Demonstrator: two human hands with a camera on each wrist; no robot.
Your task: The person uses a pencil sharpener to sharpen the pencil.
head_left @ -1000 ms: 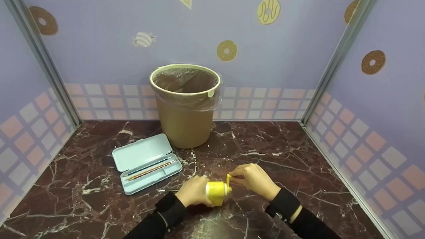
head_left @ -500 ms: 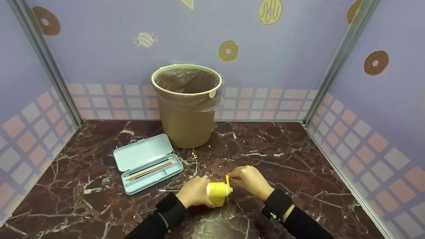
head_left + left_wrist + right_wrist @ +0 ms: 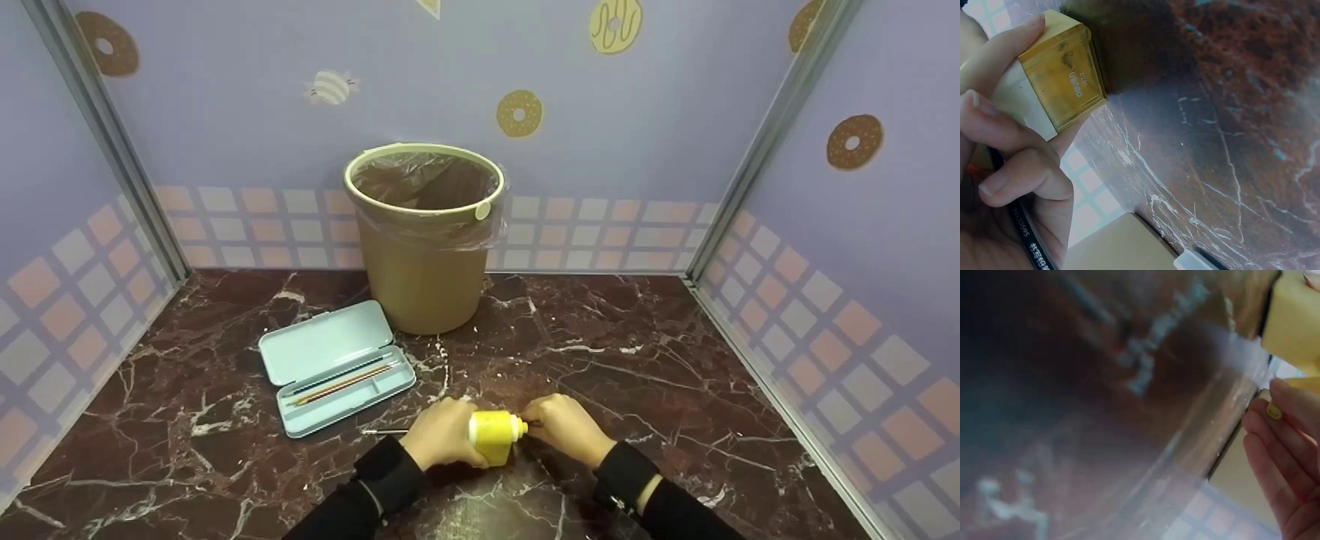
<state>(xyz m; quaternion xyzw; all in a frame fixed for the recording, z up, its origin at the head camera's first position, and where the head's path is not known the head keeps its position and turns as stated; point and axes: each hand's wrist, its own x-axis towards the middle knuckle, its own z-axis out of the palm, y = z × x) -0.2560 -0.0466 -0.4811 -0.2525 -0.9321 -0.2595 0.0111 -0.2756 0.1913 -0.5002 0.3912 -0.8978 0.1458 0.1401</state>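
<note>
In the head view my left hand (image 3: 442, 433) grips a yellow and white crank pencil sharpener (image 3: 493, 437), held on its side above the table. A dark pencil (image 3: 1030, 242) with printed lettering runs under the curled fingers in the left wrist view. Its end sticks out left of the hand in the head view; its tip is hidden. My right hand (image 3: 566, 427), to the right of the sharpener, pinches the small yellow crank knob (image 3: 1275, 410) between thumb and fingers. Most of the crank arm is hidden by that hand in the head view.
A light blue pencil case (image 3: 330, 345) lies open at the left, with several pencils (image 3: 345, 384) in its tray. Behind it stands a tan waste bin (image 3: 424, 277) lined with a clear bag. Patterned walls enclose the dark marble-look table (image 3: 637, 360) at the back and sides.
My right hand has moved slightly down and toward me, swinging the crank arm from its upright position. The left hand keeps the sharpener and pencil nearly in place. The view has shifted slightly.
</note>
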